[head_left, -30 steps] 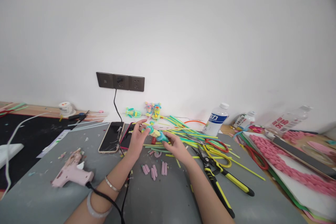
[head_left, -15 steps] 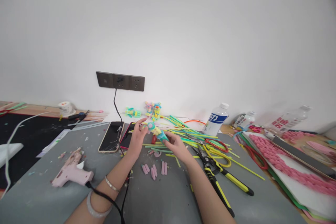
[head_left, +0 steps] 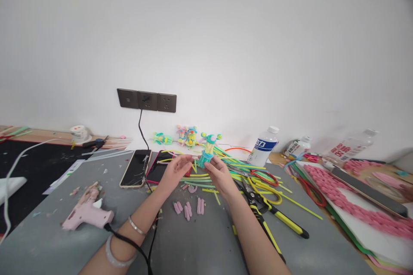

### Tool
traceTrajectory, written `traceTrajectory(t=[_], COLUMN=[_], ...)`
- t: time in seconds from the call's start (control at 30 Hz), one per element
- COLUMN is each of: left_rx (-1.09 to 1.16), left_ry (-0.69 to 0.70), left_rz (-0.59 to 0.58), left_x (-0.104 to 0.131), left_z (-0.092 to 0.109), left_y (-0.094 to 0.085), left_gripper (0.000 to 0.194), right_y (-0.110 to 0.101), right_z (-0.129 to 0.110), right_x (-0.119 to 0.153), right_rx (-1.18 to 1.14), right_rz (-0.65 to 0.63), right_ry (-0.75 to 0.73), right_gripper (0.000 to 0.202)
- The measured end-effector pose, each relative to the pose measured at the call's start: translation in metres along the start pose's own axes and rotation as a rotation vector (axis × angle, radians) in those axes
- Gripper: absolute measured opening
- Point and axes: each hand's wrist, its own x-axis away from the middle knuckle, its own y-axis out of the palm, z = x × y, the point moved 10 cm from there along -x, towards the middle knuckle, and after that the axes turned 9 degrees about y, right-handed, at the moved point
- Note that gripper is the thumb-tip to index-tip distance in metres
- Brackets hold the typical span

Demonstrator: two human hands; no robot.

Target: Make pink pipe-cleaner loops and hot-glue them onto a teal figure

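A small teal and yellow figure (head_left: 209,148) with round coloured balls at its top stands upright between my hands. My right hand (head_left: 220,174) pinches its teal base from the right. To the left of the base is my left hand (head_left: 177,172), its fingers curved and its thumb near the figure; whether the fingertips touch it I cannot tell. Behind, similar colourful figures (head_left: 191,136) rest against the wall, with a green one (head_left: 162,138) lying beside them. Several lilac pieces (head_left: 188,210) lie on the grey mat (head_left: 200,249) below my hands.
On the left are a pink glue gun (head_left: 87,212) with a black cable and a phone (head_left: 135,169). Fuzzy green and yellow stems, yellow-handled pliers (head_left: 287,220), red scissors (head_left: 266,177) and a bottle (head_left: 263,147) are on the right. A pink braid (head_left: 348,200) lies further right.
The figure has turned from tilted to upright and moved slightly right. My left hand has come away from its top and lowered, while my right hand still holds the base.
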Motion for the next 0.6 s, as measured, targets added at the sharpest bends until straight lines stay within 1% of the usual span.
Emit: traceTrajectory(t=[0.1,0.17,0.3,0.37,0.47,0.53,0.6], left_rx=[0.002,0.002,0.000,0.031,0.194,0.374,0.610], left_ry=[-0.025,-0.032,-0.019,-0.038,-0.132,-0.197,-0.252], left_rz=[-0.052,-0.060,-0.020,0.011,0.100,0.196,0.308], left_x=[0.001,0.002,0.004,0.005,0.006,0.006,0.005], left_z=[-0.003,-0.004,-0.003,-0.005,-0.011,-0.015,-0.019], left_y=[0.006,0.007,0.004,0.002,-0.003,-0.009,-0.015], left_gripper=[0.041,0.041,0.040,0.041,0.041,0.032,0.019], right_y=[0.007,0.011,0.014,0.015,0.017,0.017,0.017], right_z=[0.002,0.005,0.008,0.007,0.006,0.004,0.004], right_x=[0.001,0.001,0.001,0.001,0.002,0.002,0.002], right_rx=[0.005,0.017,0.052,0.074,0.100,0.112,0.124], right_rz=[-0.011,-0.024,-0.050,-0.068,-0.079,-0.072,-0.060], right_ry=[0.004,0.012,0.011,0.008,0.003,-0.001,-0.003], right_gripper=[0.036,0.036,0.035,0.034,0.032,0.033,0.034])
